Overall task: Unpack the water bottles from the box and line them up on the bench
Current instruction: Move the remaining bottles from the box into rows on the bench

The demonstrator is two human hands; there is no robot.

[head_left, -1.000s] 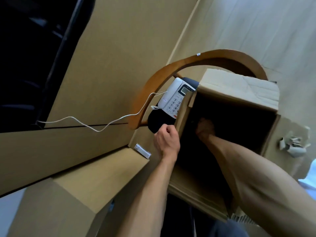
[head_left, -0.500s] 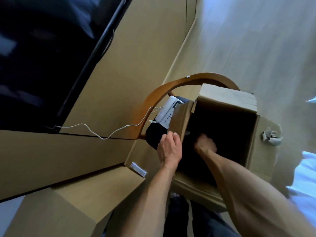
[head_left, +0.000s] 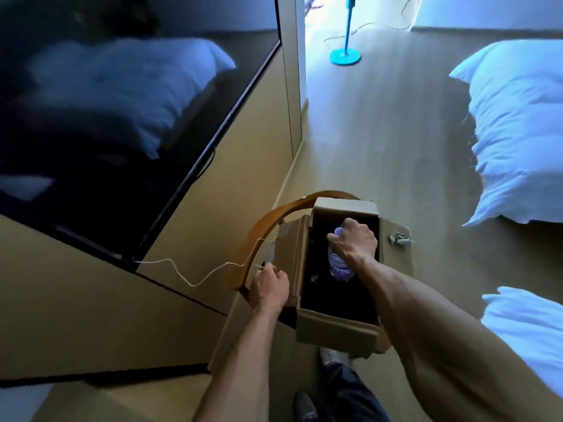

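Note:
An open cardboard box [head_left: 332, 332] sits on a wooden chair [head_left: 262, 239] below me, its inside dark. My right hand [head_left: 353, 243] grips a clear water bottle [head_left: 339, 264] with a purple label near its top, over the box opening. The bottle's lower part is still within the box outline. My left hand [head_left: 269, 287] holds the box's left flap [head_left: 292, 254], folded outward. What else lies inside the box is hidden in shadow.
A long wooden bench [head_left: 76, 315] runs along the left wall under a big dark TV screen [head_left: 106, 117]. A white cable [head_left: 189, 274] trails from the TV toward the chair. White bedding [head_left: 518, 132] lies right; a teal stand [head_left: 345, 53] stands far back.
My right hand has come up out of the box with a water bottle in its grip. My head has lifted, so more of the room shows. The left hand stays on the flap.

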